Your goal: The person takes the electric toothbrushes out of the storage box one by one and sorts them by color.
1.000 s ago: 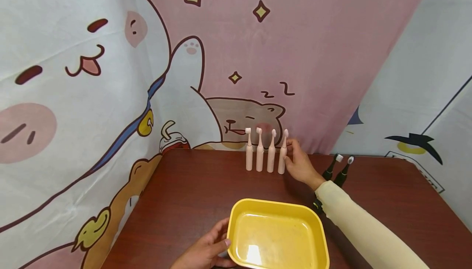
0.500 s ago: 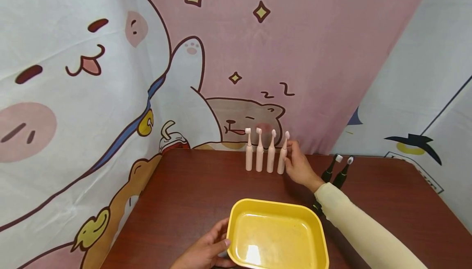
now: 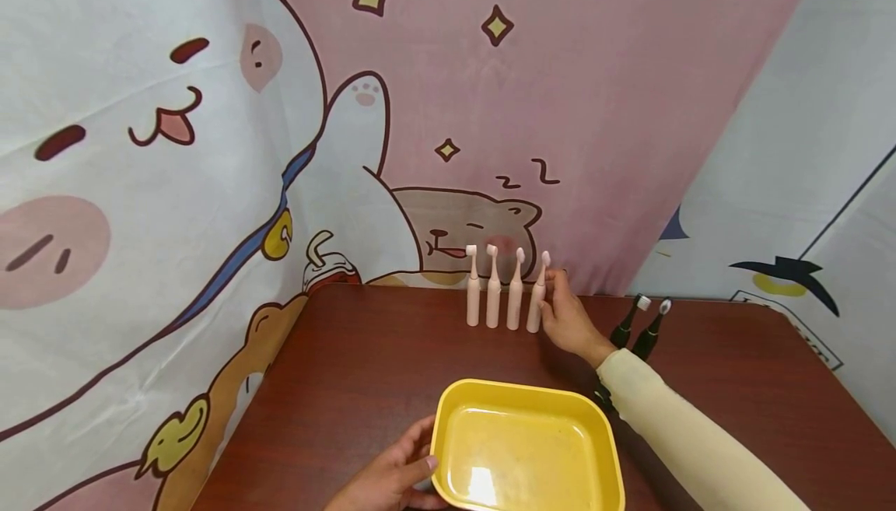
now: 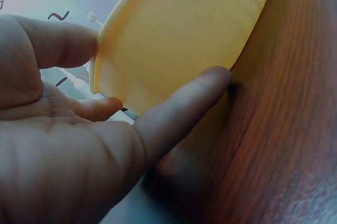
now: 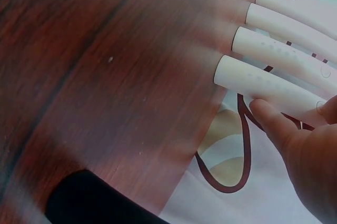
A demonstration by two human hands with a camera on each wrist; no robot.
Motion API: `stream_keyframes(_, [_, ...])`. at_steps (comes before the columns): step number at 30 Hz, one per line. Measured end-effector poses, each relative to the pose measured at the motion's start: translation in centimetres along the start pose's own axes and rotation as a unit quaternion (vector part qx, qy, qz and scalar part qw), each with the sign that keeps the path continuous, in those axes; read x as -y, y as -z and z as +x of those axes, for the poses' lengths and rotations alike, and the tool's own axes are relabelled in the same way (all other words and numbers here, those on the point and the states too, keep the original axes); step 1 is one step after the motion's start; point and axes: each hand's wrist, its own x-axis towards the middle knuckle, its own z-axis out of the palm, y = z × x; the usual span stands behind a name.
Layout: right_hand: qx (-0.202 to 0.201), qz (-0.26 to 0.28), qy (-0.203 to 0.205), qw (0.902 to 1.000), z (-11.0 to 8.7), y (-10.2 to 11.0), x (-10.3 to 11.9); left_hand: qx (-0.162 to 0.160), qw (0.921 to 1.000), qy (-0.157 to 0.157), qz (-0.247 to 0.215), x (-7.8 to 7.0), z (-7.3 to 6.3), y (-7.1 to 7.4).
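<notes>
Several pale pink electric toothbrushes stand upright in a row at the back of the table, seen in the head view. My right hand [image 3: 572,320] holds the rightmost pink electric toothbrush [image 3: 536,307] from its right side, and this one leans slightly. Fingertips [image 5: 263,109] touch its handle [image 5: 263,79] in the right wrist view; part of the grip is out of frame. At the front, my left hand [image 3: 399,468] grips the left side of a yellow plastic tray [image 3: 525,393]. In the left wrist view one finger meets the rim and another lies against the tray's outer wall [image 4: 179,34].
Two black electric toothbrushes [image 3: 647,337] with white heads stand right of my right forearm. Something dark [image 3: 603,390] shows beside the sleeve, mostly hidden. A cartoon-printed cloth [image 3: 574,91] hangs behind the dark red-brown wooden table [image 3: 350,371].
The rightmost pink toothbrush's head has tipped a little to the right, with my right hand shifting slightly. The left hand and the tray stay in place.
</notes>
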Motion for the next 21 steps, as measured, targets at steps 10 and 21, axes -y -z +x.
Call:
stream_keyframes(10, [-0.004,-0.011,0.005,0.9999,0.0,0.05,0.25,0.0,1.0,0.001,-0.004,0.04,-0.06,0.04])
stream_keyframes(21, [0.012,0.015,-0.003,0.9998,0.02,0.56,0.31,0.001,1.0,0.001,0.003,0.12,0.02,0.14])
